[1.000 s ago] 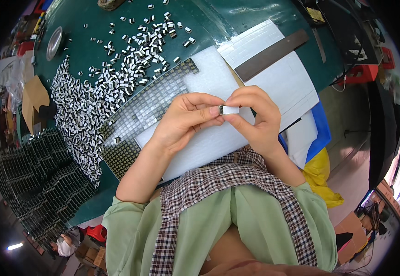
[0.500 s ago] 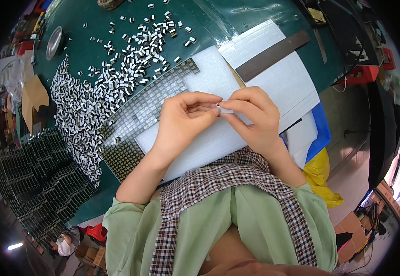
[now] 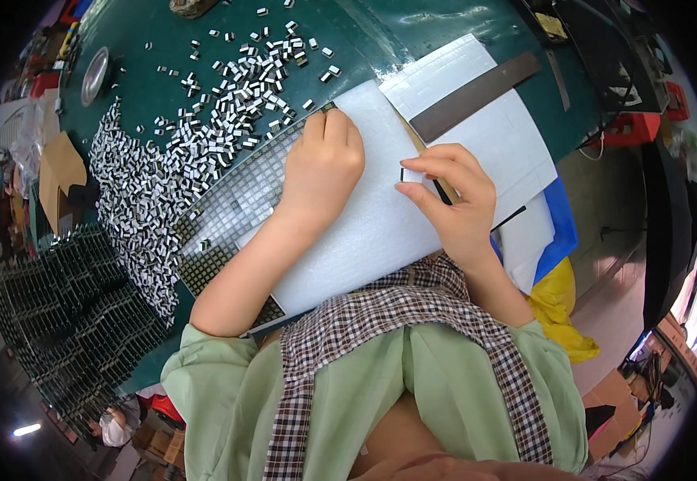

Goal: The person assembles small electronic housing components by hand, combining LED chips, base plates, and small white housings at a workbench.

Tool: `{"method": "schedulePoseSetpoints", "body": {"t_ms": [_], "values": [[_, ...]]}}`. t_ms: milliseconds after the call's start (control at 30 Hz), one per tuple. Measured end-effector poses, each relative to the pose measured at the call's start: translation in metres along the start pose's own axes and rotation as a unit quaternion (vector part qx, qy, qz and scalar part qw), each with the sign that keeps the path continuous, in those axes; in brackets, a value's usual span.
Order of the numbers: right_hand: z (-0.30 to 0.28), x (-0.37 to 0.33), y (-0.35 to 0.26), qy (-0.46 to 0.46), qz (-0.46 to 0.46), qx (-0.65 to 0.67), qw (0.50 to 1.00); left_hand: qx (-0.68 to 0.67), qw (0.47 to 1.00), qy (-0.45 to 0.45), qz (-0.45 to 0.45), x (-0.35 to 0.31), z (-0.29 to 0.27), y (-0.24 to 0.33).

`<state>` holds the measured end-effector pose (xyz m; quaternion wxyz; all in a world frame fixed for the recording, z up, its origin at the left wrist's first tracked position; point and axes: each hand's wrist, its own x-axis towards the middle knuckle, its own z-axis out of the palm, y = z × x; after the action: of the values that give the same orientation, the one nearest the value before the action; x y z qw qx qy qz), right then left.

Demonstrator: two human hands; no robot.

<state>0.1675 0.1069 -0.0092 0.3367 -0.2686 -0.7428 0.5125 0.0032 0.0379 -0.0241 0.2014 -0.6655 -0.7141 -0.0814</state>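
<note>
Between the thumb and forefinger of my right hand [image 3: 459, 196] is a small white block [image 3: 409, 175] with a black edge, held above a white foam sheet [image 3: 388, 132]. My left hand [image 3: 324, 164] reaches over the far end of a gridded panel [image 3: 240, 178] of small squares. Its fingers curl down at the panel's edge, and their tips are hidden, so whatever they grip cannot be seen. The panel shows silvery squares in the middle and dark ones near its lower left end. Beyond it spreads a big heap of small white-and-black blocks [image 3: 204, 144].
Stacked rows of dark strips [image 3: 76, 313] fill the table's left side. A round metal dish [image 3: 94, 76] stands at the far left. To the right, a brown bar [image 3: 477, 98] lies on white sheets [image 3: 517, 152], near a blue tray [image 3: 557, 220] and a yellow bag [image 3: 561, 309].
My left hand has left my right hand and moved left and away, onto the panel's far end. The right hand stays nearly in place, the small block now plainly showing in its pinch.
</note>
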Motion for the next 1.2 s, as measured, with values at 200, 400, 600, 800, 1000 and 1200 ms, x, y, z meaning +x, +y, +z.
{"method": "schedulePoseSetpoints", "body": {"t_ms": [200, 400, 600, 800, 1000, 1200], "values": [[-0.002, 0.001, 0.001, 0.023, -0.033, -0.024, 0.999, -0.088, 0.996, -0.007, -0.019, 0.003, 0.001, -0.007], [-0.004, -0.001, 0.003, 0.010, -0.061, -0.045, 0.997, -0.699, 0.590, -0.150, -0.375, -0.002, -0.025, -0.010], [0.000, 0.000, 0.003, 0.012, -0.071, -0.032, 0.997, -0.839, 0.318, -0.190, -0.397, -0.011, -0.026, 0.001], [-0.001, -0.001, 0.004, 0.008, -0.062, -0.029, 0.998, -0.839, 0.324, -0.194, -0.392, -0.012, -0.026, 0.004], [0.001, -0.001, 0.004, 0.010, -0.050, -0.010, 0.999, -0.835, 0.344, -0.181, -0.389, -0.012, -0.029, 0.008], [0.000, -0.001, 0.004, 0.007, -0.094, -0.094, 0.991, -0.804, 0.419, -0.163, -0.389, -0.011, -0.030, 0.012]]}}
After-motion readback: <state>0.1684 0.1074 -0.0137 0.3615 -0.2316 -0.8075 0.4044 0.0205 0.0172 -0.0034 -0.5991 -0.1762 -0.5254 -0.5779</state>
